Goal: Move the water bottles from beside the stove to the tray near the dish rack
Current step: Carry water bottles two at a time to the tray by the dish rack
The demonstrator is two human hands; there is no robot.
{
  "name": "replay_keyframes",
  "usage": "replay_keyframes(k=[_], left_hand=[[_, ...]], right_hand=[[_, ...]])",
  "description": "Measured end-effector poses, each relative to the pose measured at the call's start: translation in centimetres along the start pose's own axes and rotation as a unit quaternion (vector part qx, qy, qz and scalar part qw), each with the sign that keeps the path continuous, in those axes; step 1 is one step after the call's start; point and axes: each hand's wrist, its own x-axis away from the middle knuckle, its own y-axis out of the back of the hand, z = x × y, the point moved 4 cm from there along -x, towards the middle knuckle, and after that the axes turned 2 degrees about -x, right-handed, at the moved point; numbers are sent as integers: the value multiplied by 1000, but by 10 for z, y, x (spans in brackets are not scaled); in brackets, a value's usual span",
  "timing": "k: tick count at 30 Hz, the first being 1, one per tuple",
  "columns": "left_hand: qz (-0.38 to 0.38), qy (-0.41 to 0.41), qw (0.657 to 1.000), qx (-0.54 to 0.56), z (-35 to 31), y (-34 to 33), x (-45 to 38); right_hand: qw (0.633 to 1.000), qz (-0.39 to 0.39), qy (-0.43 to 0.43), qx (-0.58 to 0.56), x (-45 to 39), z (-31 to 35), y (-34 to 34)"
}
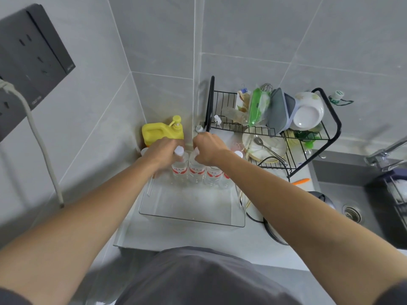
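Several clear water bottles with red labels and white caps stand in a row at the far end of a clear tray (191, 219) on the counter, left of the black dish rack (308, 137). My left hand (163, 153) grips the neck of the leftmost visible bottle (179, 169). My right hand (209, 149) grips the top of the bottle beside it (196, 170). Two more bottles (214, 173) stand to the right, partly hidden under my right forearm. Another white cap (144, 150) shows left of my left hand.
A yellow pump jug (161, 130) stands in the corner behind the tray. The dish rack holds plates, a bowl with a spoon, and bags. A sink (356, 194) with a tap lies at the right. A wall socket with a cord hangs at the left.
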Motion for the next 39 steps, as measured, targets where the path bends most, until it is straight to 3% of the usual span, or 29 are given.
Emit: replay_keyframes(k=[10,17,39], left_hand=[[-7,-15,1000,-12,-2,3,0],[29,-16,999,4,-5,6,-2],[-30,-26,999,-26,-7,3,-2]], right_hand=[[1000,-2,2,4,-3,-3,-10],[1000,14,6,5,-2,-11,-14],[1000,14,-1,5,-3,-16,-12]])
